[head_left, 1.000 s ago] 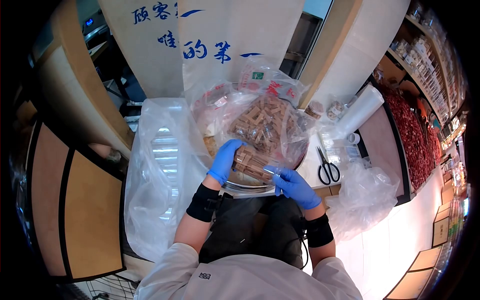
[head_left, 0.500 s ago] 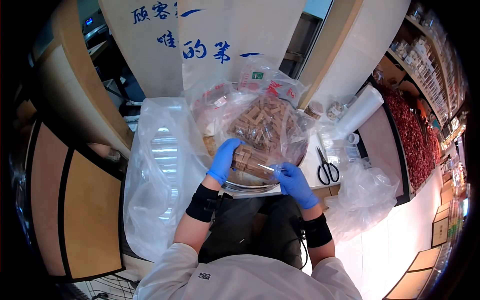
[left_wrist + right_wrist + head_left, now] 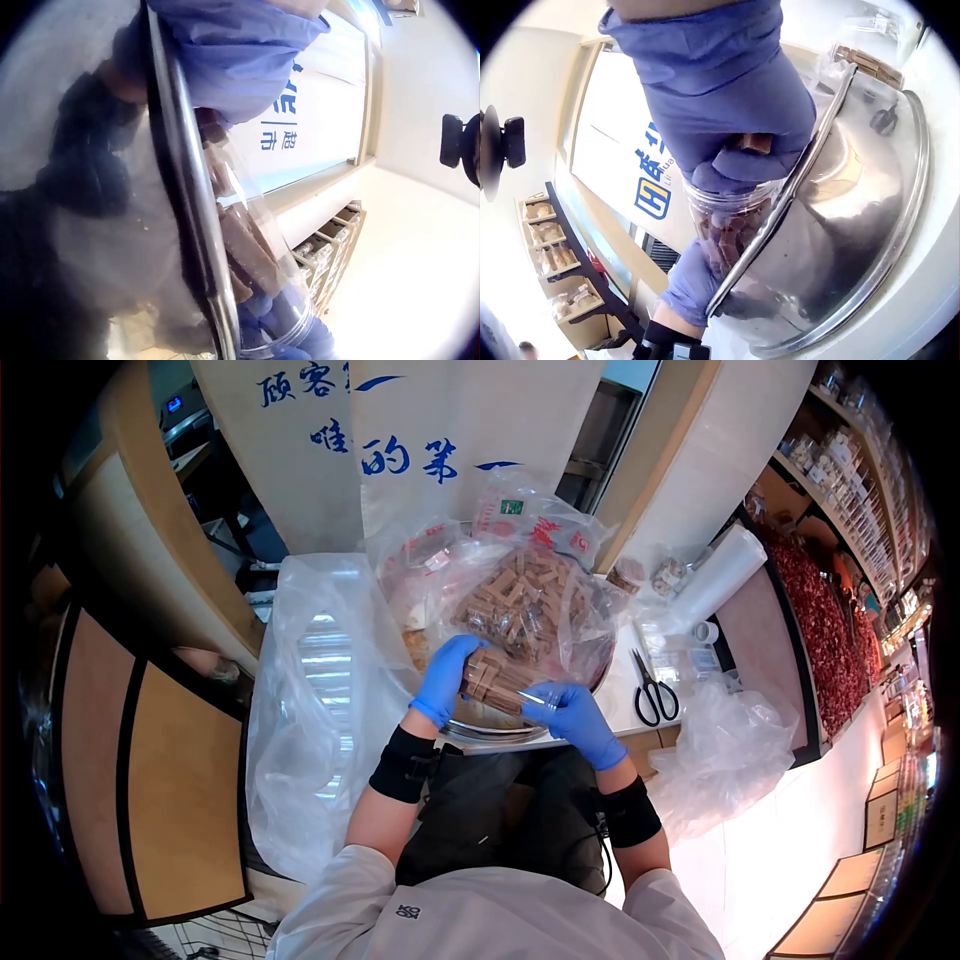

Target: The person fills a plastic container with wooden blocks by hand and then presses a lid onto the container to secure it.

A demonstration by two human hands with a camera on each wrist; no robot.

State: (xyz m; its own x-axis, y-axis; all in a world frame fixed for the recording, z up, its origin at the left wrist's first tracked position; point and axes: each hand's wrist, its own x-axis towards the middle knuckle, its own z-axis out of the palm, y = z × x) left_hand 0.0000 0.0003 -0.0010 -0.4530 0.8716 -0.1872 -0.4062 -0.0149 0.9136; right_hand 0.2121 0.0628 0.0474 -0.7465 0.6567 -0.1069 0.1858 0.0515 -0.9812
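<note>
My left hand [image 3: 445, 678], in a blue glove, grips a clear plastic jar [image 3: 497, 682] lying tilted over the near rim of a metal basin [image 3: 862, 199]. Brown stick-shaped pieces [image 3: 251, 244] fill much of the jar. At the jar's mouth is my gloved right hand [image 3: 583, 722], its fingers bent in at the opening. The right wrist view shows a brown stick [image 3: 755, 142] between its curled fingers. Behind the jar, a clear bag [image 3: 590, 645] in the basin holds a heap of the same brown sticks [image 3: 520, 600].
Black-handled scissors [image 3: 655, 695] lie right of the basin. Beyond them are a plastic roll [image 3: 720, 580], a small filled jar [image 3: 628, 577] and a crumpled clear bag [image 3: 730, 750]. A large plastic bag of clear containers [image 3: 325, 700] stands left. White panels with blue writing [image 3: 480, 420] rise behind.
The right hand drew slightly back from the jar's mouth, then came in again and now overlaps the opening. The left hand keeps its grip on the jar, nearly in place.
</note>
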